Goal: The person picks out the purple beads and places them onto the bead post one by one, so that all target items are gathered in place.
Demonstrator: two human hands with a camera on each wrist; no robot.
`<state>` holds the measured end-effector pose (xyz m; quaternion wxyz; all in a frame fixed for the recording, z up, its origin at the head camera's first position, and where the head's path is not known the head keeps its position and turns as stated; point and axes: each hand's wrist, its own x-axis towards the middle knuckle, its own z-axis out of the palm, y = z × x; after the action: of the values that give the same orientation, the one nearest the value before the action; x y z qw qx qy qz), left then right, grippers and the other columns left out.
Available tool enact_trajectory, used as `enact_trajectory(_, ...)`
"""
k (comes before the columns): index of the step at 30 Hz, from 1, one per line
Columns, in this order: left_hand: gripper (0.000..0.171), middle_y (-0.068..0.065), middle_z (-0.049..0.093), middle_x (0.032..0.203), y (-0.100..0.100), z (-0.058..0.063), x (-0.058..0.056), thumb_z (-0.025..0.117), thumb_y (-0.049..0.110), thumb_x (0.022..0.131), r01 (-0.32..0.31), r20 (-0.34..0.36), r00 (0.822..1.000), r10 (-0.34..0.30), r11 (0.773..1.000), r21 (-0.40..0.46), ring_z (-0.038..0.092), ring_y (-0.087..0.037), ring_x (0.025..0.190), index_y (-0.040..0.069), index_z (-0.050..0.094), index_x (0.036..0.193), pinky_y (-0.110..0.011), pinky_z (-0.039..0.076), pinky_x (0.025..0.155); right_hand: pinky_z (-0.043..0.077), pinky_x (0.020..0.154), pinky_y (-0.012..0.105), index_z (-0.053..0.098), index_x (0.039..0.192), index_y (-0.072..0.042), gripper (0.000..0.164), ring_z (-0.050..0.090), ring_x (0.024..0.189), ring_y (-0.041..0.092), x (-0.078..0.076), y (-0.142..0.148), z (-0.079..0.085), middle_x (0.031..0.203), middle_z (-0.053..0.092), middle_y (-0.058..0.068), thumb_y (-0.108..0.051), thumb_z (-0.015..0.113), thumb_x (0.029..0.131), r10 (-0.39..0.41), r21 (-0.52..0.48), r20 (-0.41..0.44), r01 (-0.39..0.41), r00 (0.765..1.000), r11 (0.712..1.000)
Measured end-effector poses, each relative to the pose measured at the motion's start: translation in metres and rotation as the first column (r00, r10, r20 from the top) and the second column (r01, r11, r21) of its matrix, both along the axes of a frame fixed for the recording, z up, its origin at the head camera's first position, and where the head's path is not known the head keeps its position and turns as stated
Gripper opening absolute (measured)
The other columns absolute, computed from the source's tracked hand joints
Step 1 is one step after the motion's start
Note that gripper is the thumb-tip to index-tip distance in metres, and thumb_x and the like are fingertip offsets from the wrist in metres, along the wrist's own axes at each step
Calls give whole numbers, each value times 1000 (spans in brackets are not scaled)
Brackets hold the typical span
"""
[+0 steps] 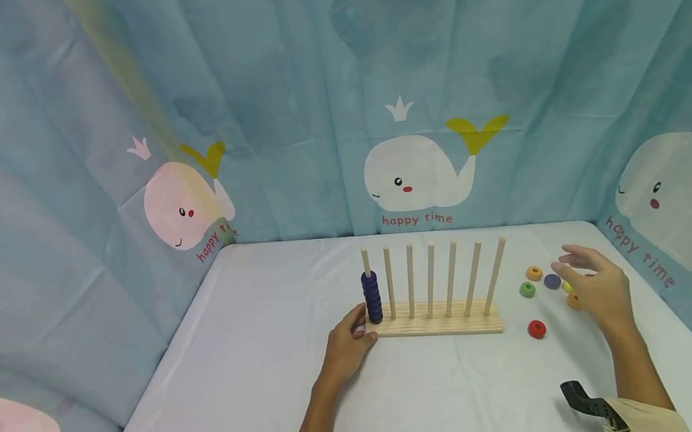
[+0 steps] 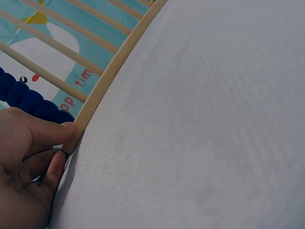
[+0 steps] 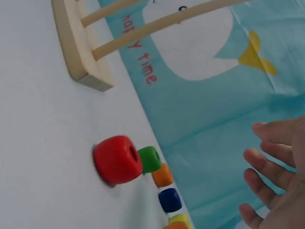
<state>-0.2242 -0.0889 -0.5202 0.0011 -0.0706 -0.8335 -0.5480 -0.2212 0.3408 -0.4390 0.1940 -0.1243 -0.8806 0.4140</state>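
Note:
A wooden peg stand (image 1: 438, 327) with several upright rods sits on the table. Dark blue beads (image 1: 372, 297) are stacked on its leftmost rod; the other rods are bare. My left hand (image 1: 343, 348) pinches the left end of the base, and in the left wrist view the thumb (image 2: 52, 132) lies on its edge. My right hand (image 1: 599, 285) hovers over loose beads at the right, fingers apart and holding nothing. Near it lie a red bead (image 1: 536, 329), a green bead (image 1: 527, 289), an orange bead (image 1: 534, 273) and a blue bead (image 1: 552, 282). The hand partly covers a yellow bead (image 1: 568, 287) and another orange bead (image 1: 573, 301).
A white cloth (image 1: 241, 365) covers the table. Behind and at both sides hangs a light blue curtain (image 1: 286, 110) printed with whales. Black straps (image 1: 592, 406) show at the wrists. The rods stand tall between the two hands.

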Motion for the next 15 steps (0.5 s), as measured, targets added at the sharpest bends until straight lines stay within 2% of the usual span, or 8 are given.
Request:
enact_trajectory(1, 63, -9, 56, 136, 0, 0, 0, 69, 10, 89, 0, -3, 1000, 0, 1000, 0, 55, -19, 121, 10, 43, 147, -31, 48, 97, 38, 102, 59, 46, 145, -12, 61, 42, 130, 39, -1, 1, -2, 134, 56, 19, -46, 56, 96, 6, -9, 10, -6, 1000, 1000)
enact_trajectory(3, 62, -8, 56, 136, 0, 0, 0, 69, 11, 90, -2, -2, 1000, 2, 1000, -5, 55, -19, 121, 12, 44, 147, -30, 48, 97, 34, 101, 64, 45, 145, -10, 62, 38, 133, 41, -2, 4, -6, 136, 54, 21, -47, 56, 96, 19, -24, 30, -18, 999, 1000)
enact_trajectory(15, 62, -8, 57, 135, 1, 0, 0, 69, 9, 89, 6, -14, 1000, -6, 1000, 0, 55, -19, 120, 12, 44, 146, -30, 48, 96, 30, 99, 71, 40, 148, -8, 68, 27, 136, 50, -6, 17, -29, 141, 46, 27, -48, 56, 95, 69, -23, 149, -66, 986, 998)
